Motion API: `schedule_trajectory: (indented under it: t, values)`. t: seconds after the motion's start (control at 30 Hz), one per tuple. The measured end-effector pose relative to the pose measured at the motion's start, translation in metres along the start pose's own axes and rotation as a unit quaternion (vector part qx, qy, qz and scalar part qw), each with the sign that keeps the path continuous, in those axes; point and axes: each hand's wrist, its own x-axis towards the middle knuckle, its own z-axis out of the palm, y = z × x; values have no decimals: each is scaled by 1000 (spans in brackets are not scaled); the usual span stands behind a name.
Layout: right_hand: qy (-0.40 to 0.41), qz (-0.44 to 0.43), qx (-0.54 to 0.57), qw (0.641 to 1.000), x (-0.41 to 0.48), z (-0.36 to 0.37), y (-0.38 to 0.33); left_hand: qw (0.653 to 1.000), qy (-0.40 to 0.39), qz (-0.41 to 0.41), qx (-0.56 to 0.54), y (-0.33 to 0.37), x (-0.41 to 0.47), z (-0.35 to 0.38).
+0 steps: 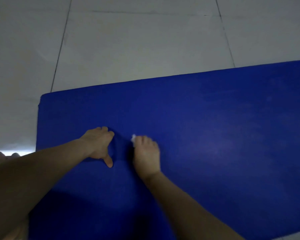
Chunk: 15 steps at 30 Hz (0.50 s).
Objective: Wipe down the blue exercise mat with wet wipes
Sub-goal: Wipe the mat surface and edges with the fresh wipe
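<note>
Your left hand (98,144) is down on the mat (215,118), palm down. Its fingers (105,130) are stretched forward and hold nothing, with the thumb splayed back toward you. There's a dark shadow patch just right of it, between thumb and fingers.

Your right hand (146,156) sits just right of the left one, not touching it, knuckles up. Its fingers (143,141) are curled down over a white wipe (133,139). Only a small crumpled bit pokes out left of the fingertips; the rest is hidden under the hand. The wipe is against the mat surface.

The mat is blue and lies flat on the floor (145,40), which has light tiles with dark grout lines. Its far edge runs well ahead of both sets of fingers. Its rounded corner is ahead and left of the left fingers. To the right of the right fingers the mat runs out of frame, with faint paler smears on that stretch.

At the far left edge there's a blurred skin-toned shape beside a bright strip. Can't tell what it is.
</note>
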Motion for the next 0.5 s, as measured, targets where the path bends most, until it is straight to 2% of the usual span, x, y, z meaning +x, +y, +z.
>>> schedule_trajectory:
  t: [0.1,0.2,0.3,0.4,0.5]
  values:
    - [-39,-100,30,994,-18,2,-19,1000,-6,-10,-1,4,1,-1]
    - [-11,-143,11,990,-4,-2,5,1000,-16,-15,-9,6,1,-3]
    - [41,-95,-15,995,15,-8,54,999,-18,-13,-27,5,0,-2]
    - [43,-51,-71,995,25,-20,115,999,-18,-13,-31,4,-1,-3]
    - [63,60,-150,985,38,-35,177,999,-16,-7,-31,4,-1,-2]
